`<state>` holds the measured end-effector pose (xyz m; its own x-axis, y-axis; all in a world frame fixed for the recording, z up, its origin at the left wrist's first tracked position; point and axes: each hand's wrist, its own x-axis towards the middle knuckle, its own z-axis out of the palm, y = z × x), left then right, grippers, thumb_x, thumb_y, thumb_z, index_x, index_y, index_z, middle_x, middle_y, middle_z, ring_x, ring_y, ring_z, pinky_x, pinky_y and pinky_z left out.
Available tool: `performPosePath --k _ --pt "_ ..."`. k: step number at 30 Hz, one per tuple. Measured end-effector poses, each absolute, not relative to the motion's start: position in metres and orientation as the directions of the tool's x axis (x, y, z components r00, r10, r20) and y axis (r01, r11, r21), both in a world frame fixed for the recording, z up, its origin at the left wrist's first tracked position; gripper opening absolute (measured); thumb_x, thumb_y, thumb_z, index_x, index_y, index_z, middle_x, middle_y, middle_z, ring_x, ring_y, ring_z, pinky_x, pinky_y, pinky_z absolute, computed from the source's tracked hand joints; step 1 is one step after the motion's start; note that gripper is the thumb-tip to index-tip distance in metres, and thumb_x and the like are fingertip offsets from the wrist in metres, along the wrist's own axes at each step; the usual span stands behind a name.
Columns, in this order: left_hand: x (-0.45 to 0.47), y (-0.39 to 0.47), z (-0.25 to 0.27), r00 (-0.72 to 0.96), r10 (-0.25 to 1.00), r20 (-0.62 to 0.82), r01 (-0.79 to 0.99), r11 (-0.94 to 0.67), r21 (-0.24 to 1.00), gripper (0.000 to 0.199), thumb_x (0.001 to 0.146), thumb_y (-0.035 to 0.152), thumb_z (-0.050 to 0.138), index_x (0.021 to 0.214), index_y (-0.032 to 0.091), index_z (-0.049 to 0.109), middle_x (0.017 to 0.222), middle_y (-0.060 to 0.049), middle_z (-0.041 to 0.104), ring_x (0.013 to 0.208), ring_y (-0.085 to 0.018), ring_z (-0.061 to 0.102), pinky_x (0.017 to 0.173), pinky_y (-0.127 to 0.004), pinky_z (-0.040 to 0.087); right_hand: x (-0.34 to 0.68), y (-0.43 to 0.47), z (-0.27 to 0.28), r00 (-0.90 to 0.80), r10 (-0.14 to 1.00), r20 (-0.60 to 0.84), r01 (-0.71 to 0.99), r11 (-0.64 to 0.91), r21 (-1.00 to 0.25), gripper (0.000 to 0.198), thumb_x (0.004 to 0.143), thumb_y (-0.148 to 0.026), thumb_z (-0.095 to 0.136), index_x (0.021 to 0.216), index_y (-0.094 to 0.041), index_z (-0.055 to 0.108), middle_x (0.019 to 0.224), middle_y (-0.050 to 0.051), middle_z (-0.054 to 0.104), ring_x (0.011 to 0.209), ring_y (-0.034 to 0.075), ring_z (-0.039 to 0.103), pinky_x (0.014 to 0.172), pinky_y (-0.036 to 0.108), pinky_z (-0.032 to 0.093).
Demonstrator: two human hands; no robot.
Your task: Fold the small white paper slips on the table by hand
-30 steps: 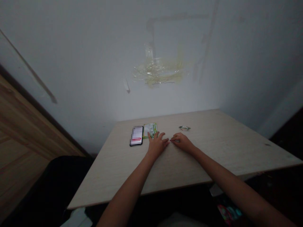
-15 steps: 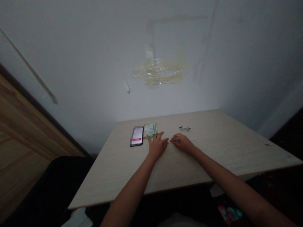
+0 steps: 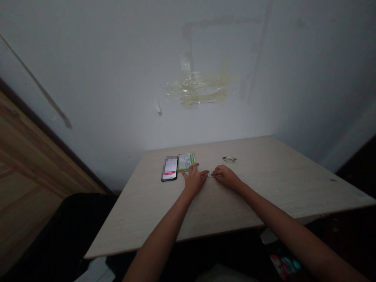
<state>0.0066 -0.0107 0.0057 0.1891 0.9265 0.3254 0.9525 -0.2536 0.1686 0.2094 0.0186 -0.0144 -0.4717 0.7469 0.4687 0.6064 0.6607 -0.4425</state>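
Observation:
Over the middle of the table, my left hand (image 3: 194, 181) and my right hand (image 3: 227, 177) face each other with fingertips close together. A tiny whitish piece (image 3: 209, 176) with a dark or reddish spot lies between them, too small to name. My left thumb and forefinger pinch at its left side while the other fingers spread outward. Fingers of my right hand are bunched in a pinch at its right side. Just beyond my left fingers lies a green and white printed packet or card (image 3: 187, 161), its near edge partly covered by them.
A phone (image 3: 170, 169) with a lit screen lies left of the packet. Farther back on the right sits a small folded green and white paper piece (image 3: 229, 159). The table (image 3: 252, 150) meets a wall with clear tape (image 3: 199, 90). A dark rounded shape (image 3: 79, 219) stands left.
My left fingers have shifted very slightly beside the small piece. My right hand stays almost where it was, and the phone and packet have not moved.

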Motion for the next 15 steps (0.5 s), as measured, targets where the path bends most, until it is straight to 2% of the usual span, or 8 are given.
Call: performPosePath --k 9,15 --pt "0.0074 -0.0144 0.0074 0.155 0.936 0.314 0.951 -0.227 0.208 0.029 0.091 0.050 0.054 0.117 0.049 0.066 0.143 -0.005 0.047 0.137 -0.030 0.034 0.109 -0.075 0.002 0.2104 0.0183 -0.0139 -0.459 0.760 0.460 0.579 0.649 -0.494 0.018 0.085 -0.019 0.062 0.093 -0.023 0.078 0.092 0.006 0.073 0.093 0.020 0.063 0.089 0.035 0.047" --pt "0.0036 -0.0124 0.0083 0.178 0.953 0.245 0.920 -0.249 0.302 0.035 0.082 0.052 0.064 0.116 0.048 0.067 0.147 -0.003 0.043 0.138 -0.033 0.032 0.108 -0.077 0.002 0.2117 0.0191 -0.0129 -0.419 0.787 0.453 0.539 0.617 -0.573 0.017 0.081 -0.019 0.067 0.094 -0.021 0.077 0.095 0.006 0.073 0.094 0.021 0.065 0.091 0.036 0.048"
